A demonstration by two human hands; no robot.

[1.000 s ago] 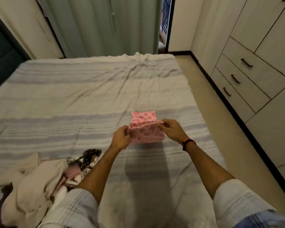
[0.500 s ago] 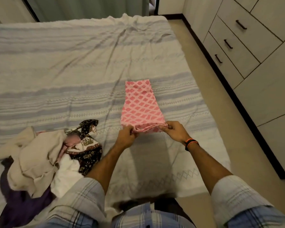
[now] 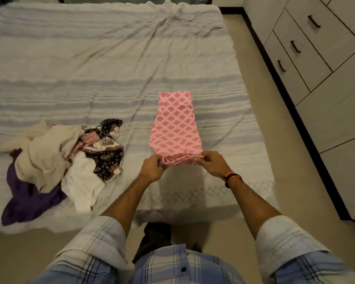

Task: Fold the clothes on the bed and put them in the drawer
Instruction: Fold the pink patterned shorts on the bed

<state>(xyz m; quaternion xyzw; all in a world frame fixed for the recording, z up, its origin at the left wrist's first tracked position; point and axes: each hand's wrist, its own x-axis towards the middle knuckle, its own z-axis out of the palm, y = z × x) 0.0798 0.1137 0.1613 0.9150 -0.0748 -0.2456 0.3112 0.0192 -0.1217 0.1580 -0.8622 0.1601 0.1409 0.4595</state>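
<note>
A pink garment with a red diamond print (image 3: 175,124) lies flat as a long folded strip on the striped bed (image 3: 90,78), near its right side. My left hand (image 3: 152,167) pinches the near left corner of that strip and my right hand (image 3: 212,163) pinches the near right corner, lifting the layered near edge slightly off the sheet. A heap of unfolded clothes (image 3: 55,160) sits on the bed's near left: cream, white, purple and a dark patterned piece.
A wardrobe with three shut drawers (image 3: 301,48) with dark handles stands along the right wall. A strip of tan floor (image 3: 264,119) runs between bed and wardrobe. The bed's near edge is just in front of my legs.
The pink garment, held up folded over in both hands a second ago, now lies stretched out flat on the bed. Both hands keep hold of its near edge. The view has tilted downward.
</note>
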